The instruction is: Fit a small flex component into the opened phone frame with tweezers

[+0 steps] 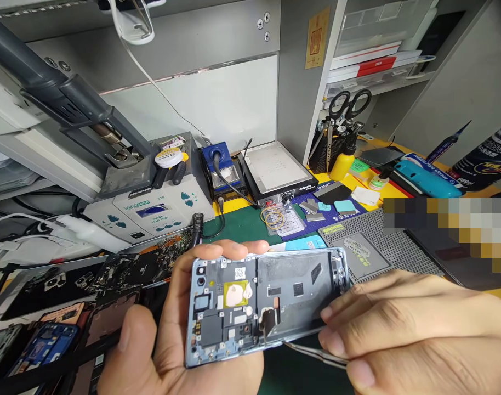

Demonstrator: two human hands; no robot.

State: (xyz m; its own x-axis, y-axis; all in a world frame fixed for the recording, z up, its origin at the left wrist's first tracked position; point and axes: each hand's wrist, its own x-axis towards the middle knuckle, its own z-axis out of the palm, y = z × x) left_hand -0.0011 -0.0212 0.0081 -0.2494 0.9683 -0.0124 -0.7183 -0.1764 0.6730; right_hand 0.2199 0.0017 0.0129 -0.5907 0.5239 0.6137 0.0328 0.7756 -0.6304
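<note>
My left hand (pixel 172 334) grips a phone frame (pixel 291 269) from below and behind, with its fingers over the top edge and its thumb apart at the left. The frame's back is off. Its inside shows camera holes, a pale paste patch (pixel 236 294), a white code label and a bare dark battery bay. A dark flex cable (pixel 269 320) sticks up near the lower middle. My right hand (pixel 406 329) pinches metal tweezers (pixel 316 354), their tips at the frame's lower edge. Some right fingertips rest on or close to the frame's lower right corner.
Loose phone parts (pixel 49 340) lie at the left. Behind stand a soldering station (pixel 155 214), a hot plate (pixel 281 167) and a pen holder with scissors (pixel 349 104). A perforated grey mat (pixel 374 241) lies right of the phone frame. A yellow bottle (pixel 341 162) stands behind it.
</note>
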